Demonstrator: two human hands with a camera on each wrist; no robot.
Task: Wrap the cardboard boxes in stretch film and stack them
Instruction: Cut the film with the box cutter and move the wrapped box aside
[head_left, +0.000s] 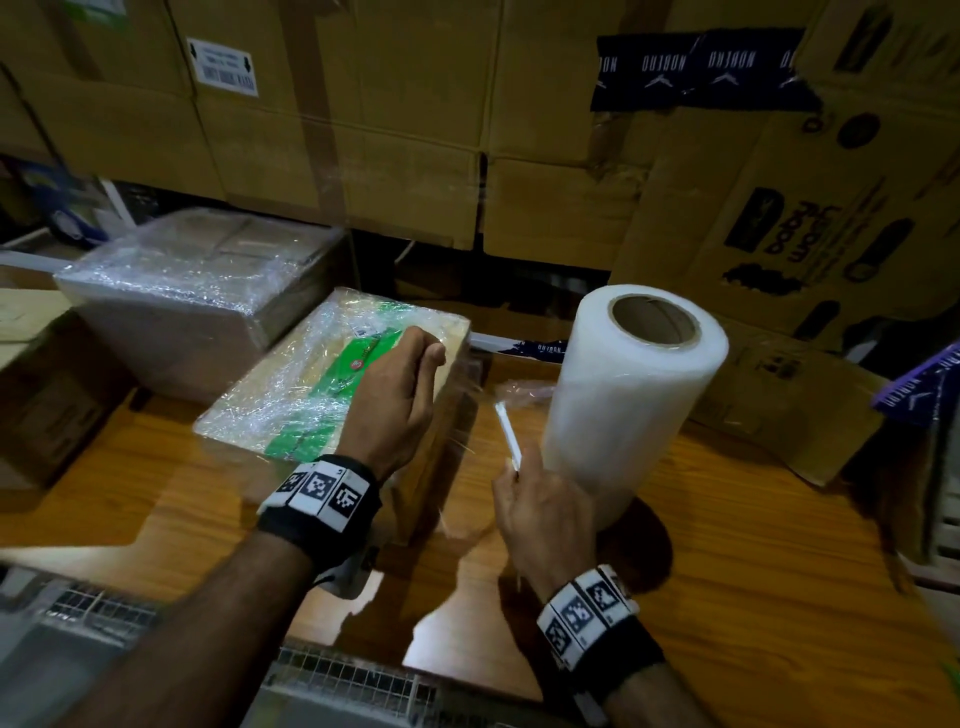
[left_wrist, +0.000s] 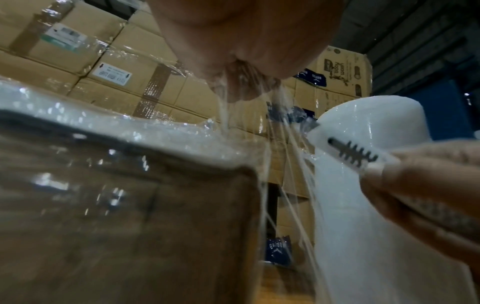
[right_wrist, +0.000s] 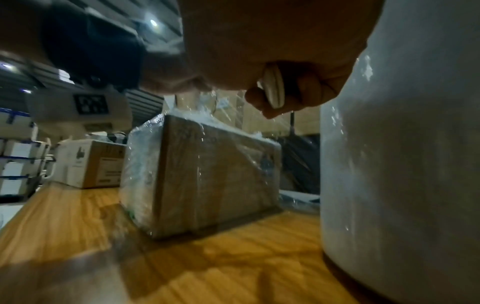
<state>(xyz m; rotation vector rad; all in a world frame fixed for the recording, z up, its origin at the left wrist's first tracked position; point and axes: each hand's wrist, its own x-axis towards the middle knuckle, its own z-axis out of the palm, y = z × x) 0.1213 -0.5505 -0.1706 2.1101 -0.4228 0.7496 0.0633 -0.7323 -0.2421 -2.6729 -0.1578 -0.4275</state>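
While the left hand (head_left: 397, 395) lies along the right top edge of the film-wrapped cardboard box (head_left: 311, 384), its fingers are bunched together around a gathered tail of stretch film (left_wrist: 259, 107); only the left wrist view shows this, with thin strands running from the fingertips down past the box corner. From the head camera that film is almost unseen. The right hand (head_left: 540, 514) is closed on a slim white cutter (head_left: 508, 436), held upright between the box and the stretch film roll (head_left: 631, 395). The left wrist view shows the cutter's dark ridged slider, and the right wrist view shows only its rounded butt end between curled fingers. The box rests on the wooden table (head_left: 753, 561), green print showing through its wrap, and the roll stands on end just to its right. Behind the box on the left sits a larger wrapped box (head_left: 192, 280). Stacked cartons (head_left: 363, 130) fill the background.
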